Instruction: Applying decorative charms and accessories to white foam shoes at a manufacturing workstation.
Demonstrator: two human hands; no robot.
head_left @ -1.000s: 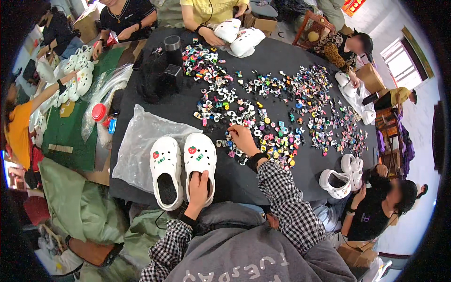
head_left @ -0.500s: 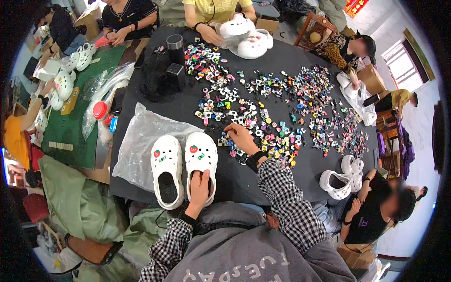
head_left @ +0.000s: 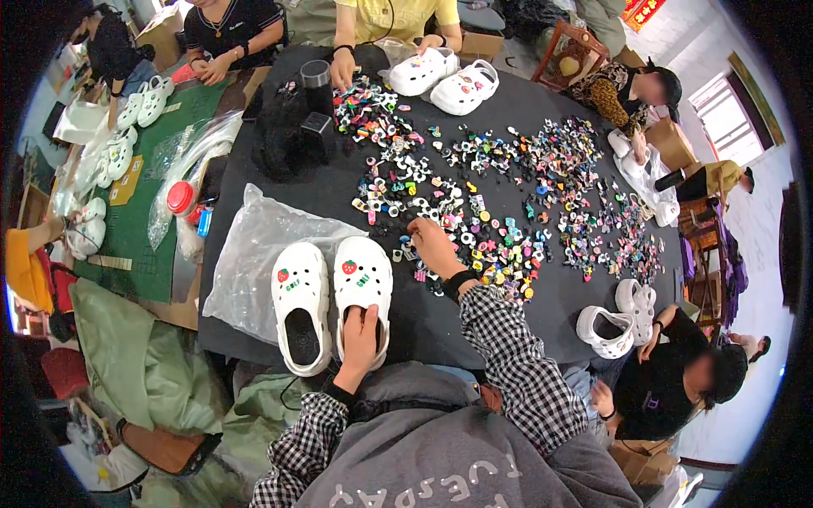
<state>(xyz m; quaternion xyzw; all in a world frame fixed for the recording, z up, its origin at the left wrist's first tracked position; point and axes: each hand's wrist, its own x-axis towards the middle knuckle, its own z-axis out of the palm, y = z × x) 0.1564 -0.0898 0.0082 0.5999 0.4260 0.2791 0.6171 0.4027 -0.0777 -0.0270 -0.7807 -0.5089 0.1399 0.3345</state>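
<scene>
Picking charms for white clogs

Left hand (head_left: 360, 337) pressed flat, open, inside right clog (head_left: 362, 284), keeping it steady; right hand (head_left: 434, 247) pinching among little charms (head_left: 500, 245) farther right.

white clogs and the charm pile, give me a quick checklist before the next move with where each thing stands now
1. Left hand steadies the right-side white clog at its heel opening: ok.
2. Right hand is at the charm pile, fingers down among the pieces: ok.
3. A charm is pinched in the right hand: cannot tell, too small.
4. Both clogs sit flat, side by side; the left-side clog rests partly on the clear plastic bag: ok.
5. Each clog shows a strawberry charm near the toe: ok.
6. Co-workers' hands are away from this pair: ok.
</scene>
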